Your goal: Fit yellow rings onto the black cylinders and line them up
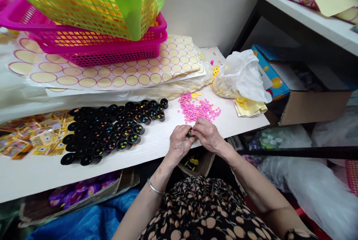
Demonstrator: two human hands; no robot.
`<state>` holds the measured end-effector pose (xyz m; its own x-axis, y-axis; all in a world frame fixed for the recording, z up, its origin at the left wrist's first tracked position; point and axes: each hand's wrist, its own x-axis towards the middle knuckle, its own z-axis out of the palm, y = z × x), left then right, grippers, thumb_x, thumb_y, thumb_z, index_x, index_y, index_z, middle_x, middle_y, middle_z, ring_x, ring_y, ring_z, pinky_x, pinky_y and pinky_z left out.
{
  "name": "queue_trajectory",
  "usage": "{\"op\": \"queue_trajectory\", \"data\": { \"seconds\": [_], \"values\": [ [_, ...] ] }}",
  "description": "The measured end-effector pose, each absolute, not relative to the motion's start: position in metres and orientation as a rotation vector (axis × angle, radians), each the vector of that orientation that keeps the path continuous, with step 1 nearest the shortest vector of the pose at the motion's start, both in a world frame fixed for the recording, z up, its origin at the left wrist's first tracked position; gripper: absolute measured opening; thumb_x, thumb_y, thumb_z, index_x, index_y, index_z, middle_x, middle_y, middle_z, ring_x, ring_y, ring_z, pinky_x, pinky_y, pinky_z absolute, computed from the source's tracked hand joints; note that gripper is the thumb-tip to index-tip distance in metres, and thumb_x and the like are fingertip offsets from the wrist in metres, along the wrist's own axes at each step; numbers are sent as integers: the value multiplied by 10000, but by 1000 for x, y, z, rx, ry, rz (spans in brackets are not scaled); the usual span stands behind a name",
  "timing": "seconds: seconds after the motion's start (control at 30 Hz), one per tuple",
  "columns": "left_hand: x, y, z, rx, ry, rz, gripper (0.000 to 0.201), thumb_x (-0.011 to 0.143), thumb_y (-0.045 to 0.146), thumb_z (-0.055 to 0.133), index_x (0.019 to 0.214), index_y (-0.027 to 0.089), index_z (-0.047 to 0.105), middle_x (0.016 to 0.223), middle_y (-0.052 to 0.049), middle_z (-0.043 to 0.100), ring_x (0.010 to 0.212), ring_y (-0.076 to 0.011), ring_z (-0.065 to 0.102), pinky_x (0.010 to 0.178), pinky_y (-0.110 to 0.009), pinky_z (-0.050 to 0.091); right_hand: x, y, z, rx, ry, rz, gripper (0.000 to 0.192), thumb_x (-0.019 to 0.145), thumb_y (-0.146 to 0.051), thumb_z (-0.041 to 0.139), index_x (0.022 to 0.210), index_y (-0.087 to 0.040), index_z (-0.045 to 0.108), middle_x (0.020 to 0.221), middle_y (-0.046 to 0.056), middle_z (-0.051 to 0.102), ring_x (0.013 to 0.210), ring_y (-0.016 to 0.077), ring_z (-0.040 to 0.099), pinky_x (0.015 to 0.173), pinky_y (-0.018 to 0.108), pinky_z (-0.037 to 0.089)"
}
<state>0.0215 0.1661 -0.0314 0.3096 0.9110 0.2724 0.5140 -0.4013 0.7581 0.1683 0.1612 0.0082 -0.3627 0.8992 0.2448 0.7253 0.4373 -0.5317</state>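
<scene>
Just right of frame centre, a small black cap (190,133) is pinched between the left hand (179,143) and right hand (208,135), both grips closed on it. Dozens of filled black caps (112,131) lie at centre-left; plenty of pink beads (198,109) remain on the tabletop (156,143).

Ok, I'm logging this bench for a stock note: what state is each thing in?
Left hand: pinching a small black cap.
Right hand: pinching the same cap.
Black caps: laid in rows, many filled with coloured bits.
Pink beads: loose pile.
Plastic bag: open, slumped.
Green basket: stacked on pink baskets.
Cardboard box: open.
</scene>
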Motion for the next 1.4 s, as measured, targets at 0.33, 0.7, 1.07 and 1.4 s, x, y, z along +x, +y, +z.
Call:
{"op": "queue_trajectory", "data": {
  "seconds": [0.33, 0.7, 1.07, 1.4],
  "values": [
    [20, 167, -32, 2023, 1260, 949, 167, 707, 168, 589, 871, 198, 598, 823, -22, 624, 798, -178, 524, 730, -305, 425, 167, 160, 16, -1393, -2294, 437, 197, 862, -161, 450, 724, -165, 590, 734, 34, 508, 755, 156, 457, 686, 282, 375],
    [21, 168, -37, 1979, 1272, 1002, 247, 653, 247, 713, 872, 195, 612, 838, -32, 637, 793, -182, 546, 731, -318, 445, 200, 266, 1, -1727, -2006, 268, 164, 813, -248, 510, 868, -149, 629, 941, 86, 583, 898, 215, 485, 794, 334, 382],
    [21, 169, -39, 1970, 1268, 1020, 282, 634, 255, 729, 890, 199, 625, 852, -37, 641, 802, -183, 566, 733, -326, 473, 195, 307, 0, -1888, -2378, 78, 273, 848, -259, 401, 969, -117, 601, 1065, 168, 555, 990, 300, 441, 808, 421, 320],
    [12, 159, -21, 1565, 1252, 1301, 406, 660, 341, 713, 1010, 162, 613, 979, -78, 610, 851, -170, 567, 720, -288, 472, 211, 237, 31, -1495, -1735, 608, 262, 875, -287, 397, 808, -150, 611, 705, 33, 576, 688, 155, 507, 667, 276, 384]
  ]
}}
